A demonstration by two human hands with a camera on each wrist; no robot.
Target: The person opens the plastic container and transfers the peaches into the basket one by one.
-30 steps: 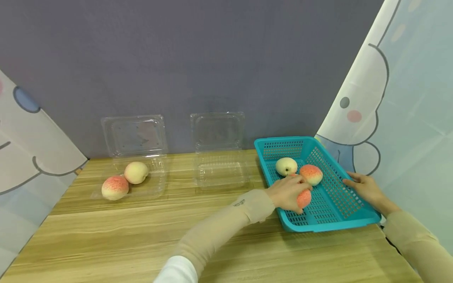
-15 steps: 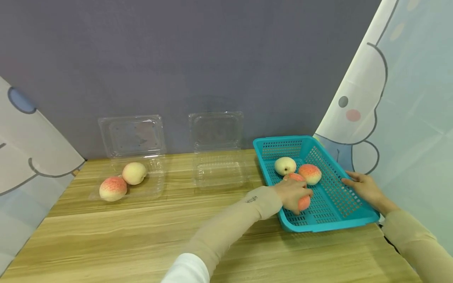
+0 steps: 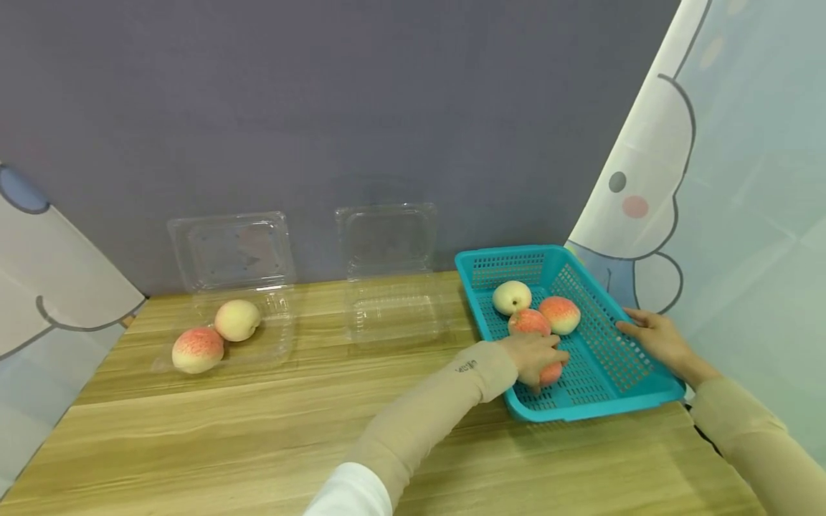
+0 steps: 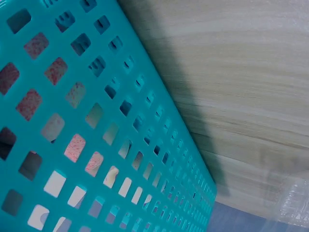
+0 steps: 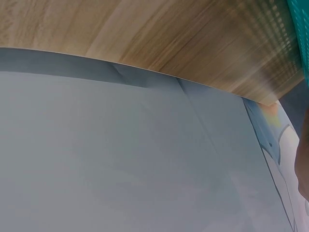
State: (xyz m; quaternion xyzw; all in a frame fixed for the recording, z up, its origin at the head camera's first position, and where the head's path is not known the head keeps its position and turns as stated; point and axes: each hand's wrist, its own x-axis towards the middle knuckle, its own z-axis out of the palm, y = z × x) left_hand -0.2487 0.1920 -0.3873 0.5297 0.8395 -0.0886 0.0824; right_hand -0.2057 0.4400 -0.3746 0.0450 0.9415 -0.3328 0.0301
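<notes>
In the head view, the left hand point(image 3: 534, 357) is inside the blue-green basket point(image 3: 584, 410), its fingers and thumb round a reddish peach point(image 3: 551, 373) near the front left, partly covering it. Behind that hand lies another red peach point(image 3: 529, 322), with a pale peach point(image 3: 512, 297) and a red-and-yellow one point(image 3: 560, 315) farther back. The right hand point(image 3: 665, 344) holds the basket's right rim. Through the slotted wall point(image 4: 104, 121) in the left wrist view, pieces of peach show. Part of the right hand point(image 5: 302, 159) enters the right wrist view's edge.
At the left, a clear plastic box point(image 3: 279, 337) with a raised lid point(image 3: 235, 251) holds a pale peach point(image 3: 237, 320) and a red-and-yellow peach point(image 3: 198, 350). A second clear box point(image 3: 395, 315), lid raised, stands in the middle. A grey backdrop rises behind the wooden table point(image 3: 245, 430).
Inside the basket, the left hand has shifted slightly right and towards the front, uncovering more of the peach behind it. The right hand stays at the rim. The head view has shifted slightly.
</notes>
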